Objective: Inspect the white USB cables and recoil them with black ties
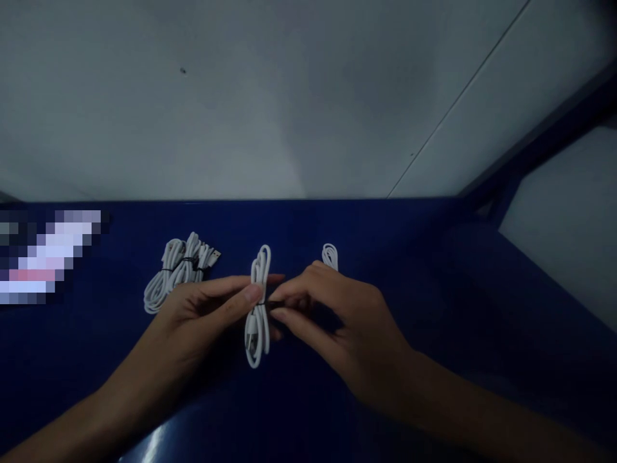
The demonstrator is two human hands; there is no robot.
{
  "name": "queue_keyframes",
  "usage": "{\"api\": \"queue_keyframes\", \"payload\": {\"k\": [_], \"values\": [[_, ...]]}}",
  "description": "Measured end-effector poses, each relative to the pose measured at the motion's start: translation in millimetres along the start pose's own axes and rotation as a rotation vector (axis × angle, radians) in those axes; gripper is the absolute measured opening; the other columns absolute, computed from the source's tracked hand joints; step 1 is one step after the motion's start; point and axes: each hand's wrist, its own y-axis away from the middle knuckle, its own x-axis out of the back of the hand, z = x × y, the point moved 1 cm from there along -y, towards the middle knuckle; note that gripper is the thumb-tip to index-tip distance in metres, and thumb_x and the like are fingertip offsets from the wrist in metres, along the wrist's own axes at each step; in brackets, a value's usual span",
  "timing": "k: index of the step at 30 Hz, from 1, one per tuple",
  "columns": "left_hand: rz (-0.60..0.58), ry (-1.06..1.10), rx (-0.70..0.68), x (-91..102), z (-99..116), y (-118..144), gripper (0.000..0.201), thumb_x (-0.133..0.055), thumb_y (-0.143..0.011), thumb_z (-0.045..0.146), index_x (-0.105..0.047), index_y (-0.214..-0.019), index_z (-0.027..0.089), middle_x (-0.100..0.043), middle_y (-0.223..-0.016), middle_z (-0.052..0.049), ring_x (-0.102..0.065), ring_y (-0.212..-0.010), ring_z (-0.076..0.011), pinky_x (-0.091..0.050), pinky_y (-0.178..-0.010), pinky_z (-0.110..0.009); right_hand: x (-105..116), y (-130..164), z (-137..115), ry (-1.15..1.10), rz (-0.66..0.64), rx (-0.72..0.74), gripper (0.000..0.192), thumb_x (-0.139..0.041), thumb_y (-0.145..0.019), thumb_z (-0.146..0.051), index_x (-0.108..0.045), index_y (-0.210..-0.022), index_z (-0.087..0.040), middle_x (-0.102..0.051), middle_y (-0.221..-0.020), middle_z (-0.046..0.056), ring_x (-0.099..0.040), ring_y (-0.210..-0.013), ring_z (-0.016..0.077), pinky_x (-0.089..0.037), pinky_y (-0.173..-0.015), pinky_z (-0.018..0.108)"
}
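A white USB cable point(260, 328), folded into a narrow coil, is held upright over the table between my hands. My left hand point(207, 308) pinches it at the middle, the thumb in front and the fingers behind. Around the coil's waist runs a thin black tie point(274, 304). My right hand point(342, 315) pinches the tie between thumb and forefinger, just right of the coil. A metal USB plug point(251, 341) shows near the coil's lower end.
Several bundled white cables point(166, 276) with black ties lie behind my left hand. Another white cable coil point(330, 254) is partly hidden behind my right hand. The blue table point(434, 270) meets a pale wall point(216, 128). A blurred-out bright object point(53, 263) lies at far left.
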Motion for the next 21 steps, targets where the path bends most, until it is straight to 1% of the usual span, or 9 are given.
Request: {"api": "queue_keyframes", "payload": {"k": [2, 4, 6, 8, 11, 13, 15, 18, 21], "values": [[0.016, -0.006, -0.028, -1.1, 0.6, 0.1, 0.017, -0.074, -0.107, 0.029, -0.089, -0.117, 0.028, -0.08, -0.084, 0.0, -0.073, -0.072, -0.0137, -0.062, -0.073, -0.021, 0.5, 0.7, -2.4, -0.06, 0.033, -0.102, 0.021, -0.083, -0.098, -0.012, -0.077, -0.114, -0.024, -0.075, -0.094, -0.005, -0.07, -0.082, 0.0114, -0.055, -0.072, 0.025], [0.009, 0.003, -0.035, -1.2, -0.4, 0.2, 0.018, -0.075, -0.107, 0.031, -0.089, -0.117, 0.028, -0.08, -0.082, 0.0, -0.071, -0.071, -0.0128, -0.059, -0.068, -0.018, 0.8, 1.1, -4.5, -0.121, 0.036, -0.186, 0.025, -0.083, -0.095, -0.012, -0.076, -0.116, -0.025, -0.076, -0.094, -0.005, -0.072, -0.081, 0.0119, -0.055, -0.068, 0.025], [-0.005, 0.008, -0.023, 0.7, -3.4, 0.2, 0.021, -0.072, -0.109, 0.033, -0.088, -0.121, 0.027, -0.083, -0.085, -0.002, -0.073, -0.073, -0.0139, -0.058, -0.066, -0.018, 1.1, 0.9, -6.1, -0.188, 0.015, -0.265, 0.022, -0.082, -0.095, -0.016, -0.076, -0.114, -0.026, -0.077, -0.093, -0.005, -0.073, -0.082, 0.0133, -0.056, -0.066, 0.026], [0.005, -0.002, -0.007, 4.4, -7.5, -0.2, 0.025, -0.07, -0.11, 0.033, -0.087, -0.127, 0.027, -0.086, -0.091, -0.004, -0.077, -0.077, -0.0158, -0.061, -0.069, -0.019, 1.1, 0.2, -7.1, -0.253, -0.013, -0.33, 0.016, -0.082, -0.097, -0.022, -0.076, -0.111, -0.026, -0.078, -0.094, -0.004, -0.074, -0.084, 0.0147, -0.057, -0.068, 0.028], [0.063, -0.02, -0.003, 9.5, -11.6, -2.0, 0.028, -0.072, -0.109, 0.031, -0.085, -0.134, 0.03, -0.089, -0.1, -0.005, -0.083, -0.085, -0.0192, -0.065, -0.076, -0.023, 0.9, -1.3, -7.3, -0.307, -0.038, -0.373, 0.002, -0.079, -0.103, -0.028, -0.078, -0.104, -0.027, -0.08, -0.094, -0.005, -0.075, -0.086, 0.015, -0.058, -0.073, 0.029], [0.08, -0.036, -0.008, 10.1, -11.3, -3.0, 0.029, -0.076, -0.107, 0.029, -0.084, -0.135, 0.031, -0.09, -0.104, -0.005, -0.085, -0.088, -0.0204, -0.066, -0.077, -0.023, 0.8, -2.0, -6.8, -0.334, -0.045, -0.38, 0.008, -0.075, -0.106, -0.029, -0.079, -0.1, -0.027, -0.081, -0.093, -0.005, -0.075, -0.087, 0.014, -0.058, -0.075, 0.029], [0.076, -0.054, -0.02, 8.9, -9.1, -3.3, 0.029, -0.078, -0.105, 0.028, -0.085, -0.133, 0.031, -0.091, -0.105, -0.005, -0.085, -0.085, -0.0196, -0.065, -0.073, -0.021, 0.8, -2.2, -6.2, -0.387, -0.05, -0.396, 0.012, -0.075, -0.108, -0.03, -0.08, -0.097, -0.026, -0.081, -0.093, -0.005, -0.075, -0.087, 0.0134, -0.057, -0.076, 0.028], [0.059, -0.047, -0.045, 6.8, -6.2, -2.7, 0.028, -0.08, -0.104, 0.026, -0.087, -0.13, 0.032, -0.092, -0.102, -0.005, -0.085, -0.08, -0.0179, -0.065, -0.07, -0.02, 0.8, -2.4, -5.6, -0.509, -0.054, -0.436, 0.012, -0.077, -0.107, -0.031, -0.08, -0.097, -0.025, -0.082, -0.092, -0.004, -0.076, -0.088, 0.0138, -0.058, -0.08, 0.028], [0.018, -0.035, -0.053, 6.0, -5.5, -2.9, 0.028, -0.078, -0.105, 0.027, -0.087, -0.131, 0.032, -0.092, -0.101, -0.004, -0.086, -0.081, -0.0191, -0.067, -0.075, -0.022, 0.5, -4.1, -4.6, -0.613, -0.065, -0.482, 0.009, -0.082, -0.103, -0.028, -0.081, -0.095, -0.023, -0.082, -0.09, -0.002, -0.077, -0.087, 0.0136, -0.058, -0.077, 0.025]]}}
